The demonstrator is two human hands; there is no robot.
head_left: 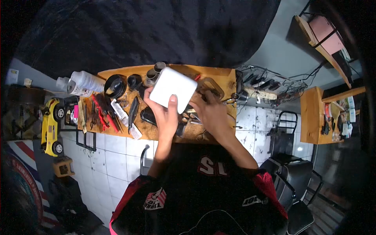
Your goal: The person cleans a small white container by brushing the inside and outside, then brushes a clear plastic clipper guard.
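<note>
My left hand (166,121) is closed around a white, rounded square box (172,90), thumb pressed on its top face. The box is held above the wooden table and hides part of what lies beneath. Just right of the box, my right hand (211,111) is bent down over the tools with its fingers curled; whatever they grip, if anything, is hidden. Close to it are a brownish oval frame (213,87), scissors (234,96) and metal tools (192,118). Left of my left hand lie a white comb (120,111) and a long black tool (134,109).
The wooden table (150,134) also carries a black bowl (115,86), red-handled tools (101,115) and white bottles (86,83). A wire rack (270,78) with cables hangs at right. Black chairs (295,176) stand on the tiled floor. A yellow toy car (51,127) is at left.
</note>
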